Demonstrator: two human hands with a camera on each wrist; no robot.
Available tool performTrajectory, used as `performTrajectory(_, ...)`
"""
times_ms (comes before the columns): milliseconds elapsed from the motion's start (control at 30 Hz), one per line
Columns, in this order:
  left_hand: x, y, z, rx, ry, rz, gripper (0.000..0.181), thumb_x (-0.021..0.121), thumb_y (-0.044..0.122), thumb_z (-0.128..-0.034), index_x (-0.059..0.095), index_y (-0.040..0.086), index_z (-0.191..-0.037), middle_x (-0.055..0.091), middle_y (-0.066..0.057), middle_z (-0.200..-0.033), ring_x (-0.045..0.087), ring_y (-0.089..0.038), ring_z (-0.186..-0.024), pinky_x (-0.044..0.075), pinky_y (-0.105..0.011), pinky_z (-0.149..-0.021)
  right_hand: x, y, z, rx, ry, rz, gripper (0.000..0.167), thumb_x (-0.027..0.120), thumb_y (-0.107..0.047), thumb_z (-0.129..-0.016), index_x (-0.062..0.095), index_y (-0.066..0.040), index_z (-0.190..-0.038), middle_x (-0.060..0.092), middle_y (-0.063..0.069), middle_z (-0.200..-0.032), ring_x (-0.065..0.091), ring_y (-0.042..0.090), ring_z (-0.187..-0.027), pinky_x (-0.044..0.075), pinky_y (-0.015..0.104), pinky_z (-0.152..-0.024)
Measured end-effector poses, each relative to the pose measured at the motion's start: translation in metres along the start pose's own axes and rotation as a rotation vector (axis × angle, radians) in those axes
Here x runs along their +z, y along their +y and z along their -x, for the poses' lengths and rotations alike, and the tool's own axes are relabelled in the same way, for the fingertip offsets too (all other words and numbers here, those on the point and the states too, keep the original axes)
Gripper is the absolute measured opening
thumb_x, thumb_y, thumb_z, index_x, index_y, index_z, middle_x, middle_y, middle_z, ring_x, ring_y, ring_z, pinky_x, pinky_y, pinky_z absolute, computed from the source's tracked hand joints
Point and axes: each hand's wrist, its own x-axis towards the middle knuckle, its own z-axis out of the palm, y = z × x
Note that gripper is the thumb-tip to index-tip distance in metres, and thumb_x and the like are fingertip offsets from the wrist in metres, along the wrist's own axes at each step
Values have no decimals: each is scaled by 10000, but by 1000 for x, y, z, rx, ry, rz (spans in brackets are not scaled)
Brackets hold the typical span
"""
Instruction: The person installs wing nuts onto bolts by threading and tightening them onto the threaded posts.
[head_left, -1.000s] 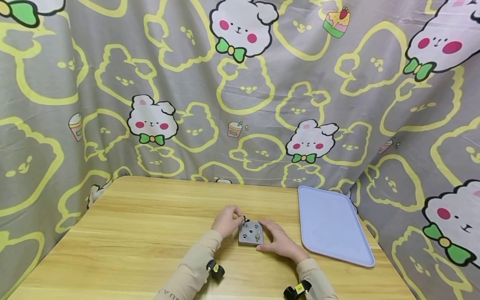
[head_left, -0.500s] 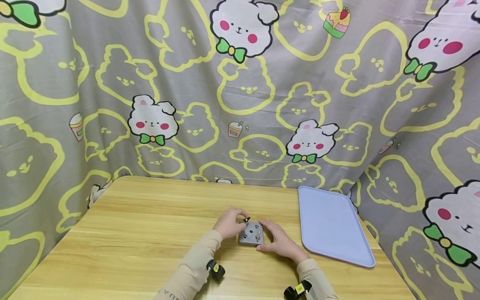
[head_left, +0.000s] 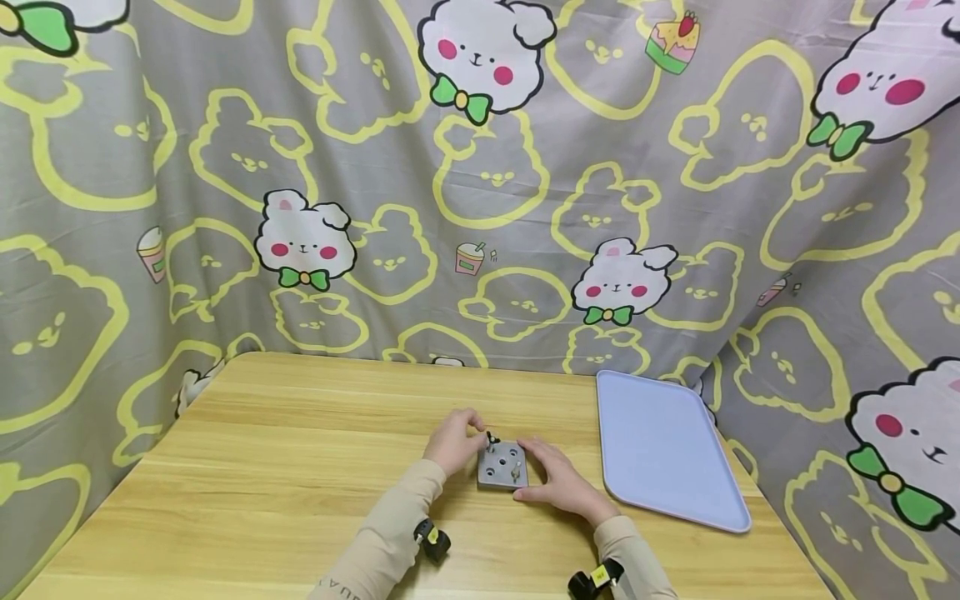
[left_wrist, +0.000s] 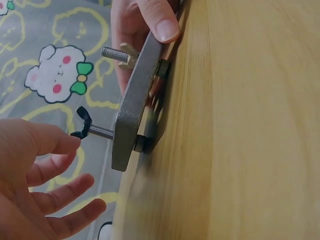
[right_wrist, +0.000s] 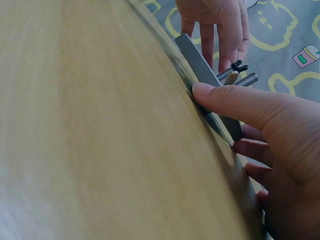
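Observation:
A grey square metal plate with several holes lies near the middle of the table, raised on bolt heads in the left wrist view. My right hand grips its right side, thumb on the near edge and fingers along the far side. At the far left corner, a black wing nut sits near the end of an upright bolt. My left hand pinches that wing nut at its wing, the other fingers spread loose. A brass-coloured wing nut sits lower on a second bolt, near the right hand.
To the right on the wooden table lies a light blue tray. A patterned grey curtain hangs behind the table and along both sides. Black wrist cameras are strapped on both sleeves.
Half a second ago my left fingers were rolled further round the black wing nut; now they are back as at one second ago. The plate and right hand stay in place.

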Motion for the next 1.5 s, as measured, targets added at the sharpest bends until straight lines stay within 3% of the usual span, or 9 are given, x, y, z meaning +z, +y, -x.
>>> performTrajectory(167, 0, 0, 0, 12, 18, -36, 67, 694, 148, -814, 631, 146, -838, 657, -83, -990, 574, -191, -874, 491, -370, -768, 1, 2, -1, -6, 4, 20, 883, 797, -404, -771, 391, -54, -1473, 391, 218, -1521, 247, 449, -1450, 203, 670, -1150)
performTrajectory(433, -1, 2, 2, 64, -40, -13, 169, 687, 110, -824, 696, 129, -992, 679, -109, -1122, 623, -298, -1089, 510, -472, -934, 2, 4, -1, -10, 4, 22, 889, 797, -411, -766, 392, -53, -1472, 399, 218, -1514, 254, 451, -1446, 201, 671, -1150)
performTrajectory(600, 0, 3, 1, 76, -91, -38, 270, 699, 135, -798, 700, 146, -1067, 676, -100, -1177, 617, -301, -1117, 505, -495, -944, 2, 5, -1, -11, 1, 19, 892, 794, -414, -770, 385, -53, -1476, 398, 211, -1518, 252, 453, -1446, 206, 678, -1143)
performTrajectory(833, 1, 1, 1, 68, -108, -40, 302, 693, 175, -792, 692, 159, -1094, 662, -102, -1200, 613, -305, -1109, 502, -505, -923, 2, 5, -1, -4, 3, 26, 891, 789, -422, -773, 383, -61, -1479, 388, 211, -1524, 254, 452, -1445, 208, 679, -1142)
performTrajectory(1267, 1, 1, 1, 23, -52, -35, 232, 679, 161, -834, 690, 153, -1065, 662, -100, -1182, 614, -301, -1111, 503, -505, -923, 2, 4, -2, 6, 2, 34, 902, 781, -437, -777, 368, -69, -1489, 366, 220, -1535, 256, 458, -1442, 206, 678, -1144)
performTrajectory(1500, -1, 2, 1, -14, 12, -36, 55, 687, 171, -835, 640, 147, -852, 665, -70, -1015, 582, -196, -872, 488, -367, -738, 2, 5, -2, 6, 4, 34, 898, 786, -425, -774, 374, -62, -1484, 371, 225, -1530, 256, 455, -1443, 205, 665, -1152)
